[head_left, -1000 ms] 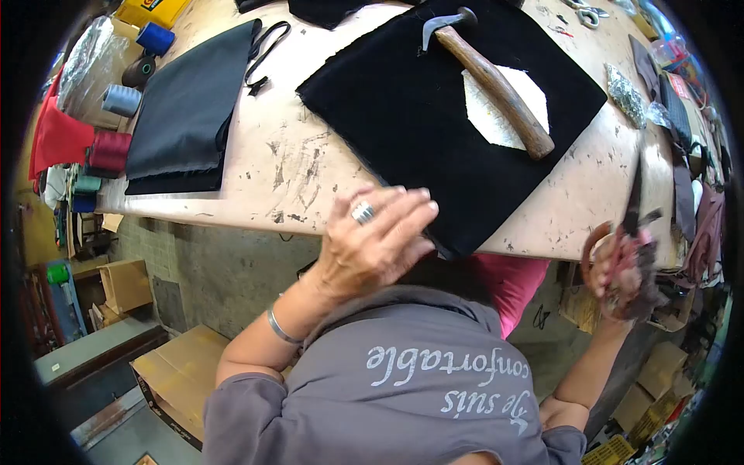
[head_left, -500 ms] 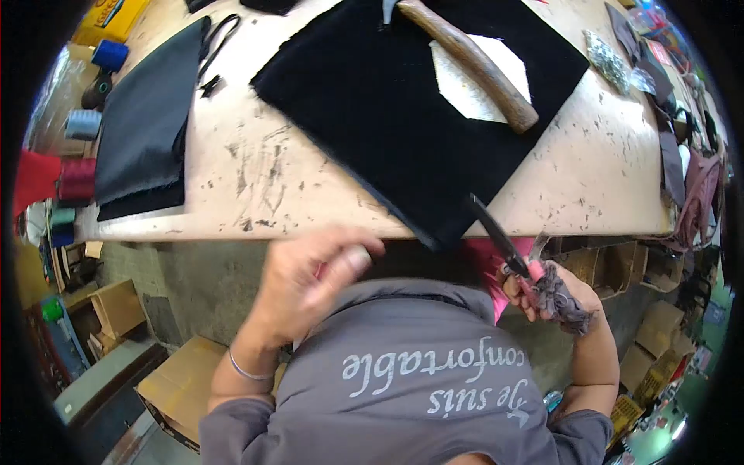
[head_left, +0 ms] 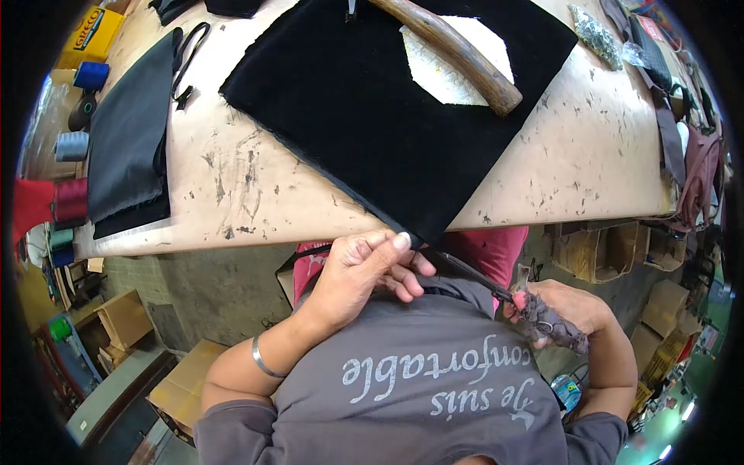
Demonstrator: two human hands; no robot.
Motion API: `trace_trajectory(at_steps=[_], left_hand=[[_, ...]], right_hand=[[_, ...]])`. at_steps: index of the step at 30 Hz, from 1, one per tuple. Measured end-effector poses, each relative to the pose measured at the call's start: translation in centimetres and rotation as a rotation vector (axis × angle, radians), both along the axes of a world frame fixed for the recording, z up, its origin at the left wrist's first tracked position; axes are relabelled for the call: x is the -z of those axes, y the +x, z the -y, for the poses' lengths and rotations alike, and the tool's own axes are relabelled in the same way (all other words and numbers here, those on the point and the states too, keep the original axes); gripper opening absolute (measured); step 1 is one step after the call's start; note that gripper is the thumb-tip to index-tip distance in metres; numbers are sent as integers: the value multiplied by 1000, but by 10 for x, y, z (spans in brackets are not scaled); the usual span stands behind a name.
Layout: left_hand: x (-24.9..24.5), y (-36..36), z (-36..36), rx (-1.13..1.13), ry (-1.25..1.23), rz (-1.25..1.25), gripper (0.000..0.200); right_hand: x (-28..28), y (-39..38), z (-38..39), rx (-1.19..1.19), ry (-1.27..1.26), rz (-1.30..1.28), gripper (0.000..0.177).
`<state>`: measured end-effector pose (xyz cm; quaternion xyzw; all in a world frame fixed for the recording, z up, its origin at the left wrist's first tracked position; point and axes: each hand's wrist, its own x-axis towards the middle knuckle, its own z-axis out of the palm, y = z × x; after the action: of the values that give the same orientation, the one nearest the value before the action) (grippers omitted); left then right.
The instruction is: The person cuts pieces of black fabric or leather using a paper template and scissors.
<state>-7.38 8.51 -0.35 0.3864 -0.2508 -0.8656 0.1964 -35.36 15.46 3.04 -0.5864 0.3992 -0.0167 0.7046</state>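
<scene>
- Here, the black fabric (head_left: 372,101) lies flat on the table (head_left: 589,155), turned at an angle so that one corner reaches the near edge.
- We note that this corner hangs just over the edge, directly in front of the person's body.
- The left hand (head_left: 356,275) grips that corner: its fingertips (head_left: 401,241) are closed on the cloth in a pinch, right at the table edge.
- The right hand (head_left: 581,318) is closed around the handles of the scissors (head_left: 496,291), which are wrapped in grey cloth.
- We see the dark blades pointing up and to the left, towards the pinched corner. The tips lie just beside the left hand; we cannot tell whether they touch the fabric or whether the blades are parted.
- A white paper piece (head_left: 442,70) lies on the far part of the black fabric.
- A wooden handle (head_left: 457,50) rests across the paper piece and the fabric, and its head runs out of view at the top.
- A folded grey cloth (head_left: 128,132) lies on the left part of the table, well apart from the black fabric.
- Thread spools (head_left: 74,143) stand beside the grey cloth at the left end of the table.
- Cardboard boxes (head_left: 589,252) sit below the table on the right.
</scene>
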Motion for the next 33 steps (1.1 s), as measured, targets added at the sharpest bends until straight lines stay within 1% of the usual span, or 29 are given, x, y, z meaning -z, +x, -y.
trace_trajectory(at_steps=[1, 4, 5, 8, 11, 14, 17, 19, 23, 26, 29, 33], left_hand=[[0, -2, 0, -11, -38, 47, 31], [-1, -4, -1, -27, -50, 51, 20], [0, -4, -2, -27, -62, 58, 19], [2, -4, -3, -32, -99, 79, 18], [3, -5, -4, -39, -133, 95, 17], [4, -6, -4, -39, -165, 112, 17], [5, -7, -5, -43, -206, 121, 16], [6, -7, -5, -56, -231, 129, 15], [7, -6, -5, -39, -220, 111, 17], [8, -5, -5, -40, -232, 115, 16], [8, -6, -6, -48, -247, 129, 15], [7, -5, -5, -32, -237, 114, 16]], right_hand=[[1, 0, -3, 2, 3, -6, 58], [3, 4, -8, 45, -23, -22, 61], [4, 6, -8, 65, -40, -27, 61], [9, 9, -8, 6, -16, -90, 64], [7, 17, -5, 85, 40, -43, 65], [4, 23, 1, 82, 61, -85, 65], [4, 29, 6, 55, -9, -64, 64], [2, 34, 11, 66, 4, -65, 64], [3, 40, 15, 51, -56, -67, 63], [0, 44, 17, 45, -48, -103, 63], [2, 43, 18, 2, 15, -135, 65], [9, 38, 15, 39, -9, -47, 63]])
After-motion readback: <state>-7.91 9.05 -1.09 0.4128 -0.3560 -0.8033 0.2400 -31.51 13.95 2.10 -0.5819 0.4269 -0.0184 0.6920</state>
